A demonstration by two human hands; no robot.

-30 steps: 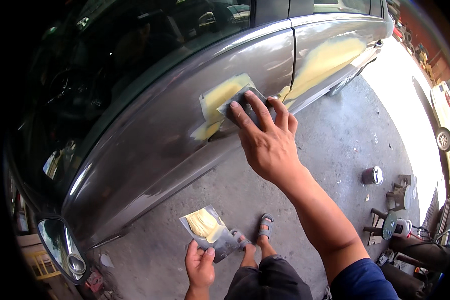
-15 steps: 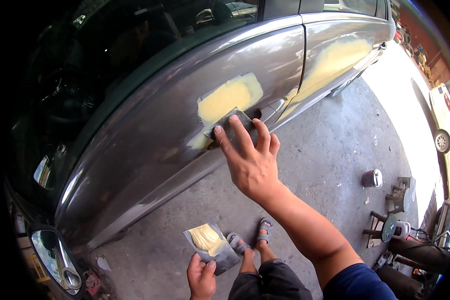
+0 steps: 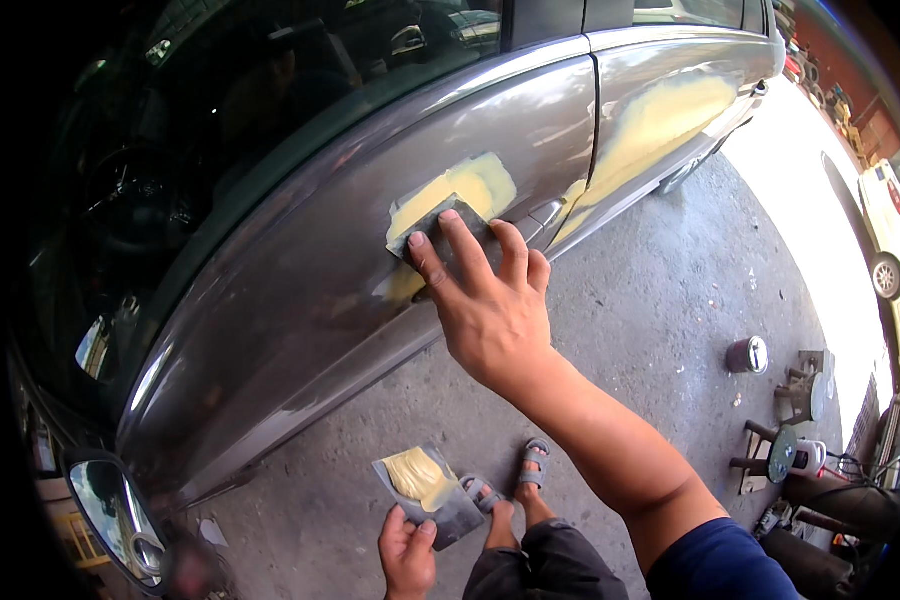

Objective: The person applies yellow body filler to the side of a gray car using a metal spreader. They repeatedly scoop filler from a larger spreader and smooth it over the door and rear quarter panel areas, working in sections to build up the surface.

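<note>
My right hand (image 3: 498, 315) grips a dark, flat putty spreader (image 3: 431, 222), fingers spread over its face. The spreader lies against a patch of pale yellow filler (image 3: 488, 183) on a grey car door (image 3: 310, 280), covering the patch's lower part. A smaller yellowish smear shows below the spreader, partly behind my hand. Lower down, away from the door, my left hand (image 3: 408, 560) pinches a grey flat plate (image 3: 460, 522) between thumb and fingers. A thick, ridged heap of yellow filler (image 3: 416, 476) sits on that plate.
The rear door carries a larger yellow filler area (image 3: 660, 120). A side mirror (image 3: 115, 520) juts out at lower left. On the concrete floor stand a can (image 3: 747, 355) and small stools (image 3: 782, 452) at right. A light-coloured car (image 3: 892, 240) is parked beyond.
My right hand and the spreader have moved up and slightly left over the filler patch, hiding more of it. The left hand with its plate has shifted slightly right in view.
</note>
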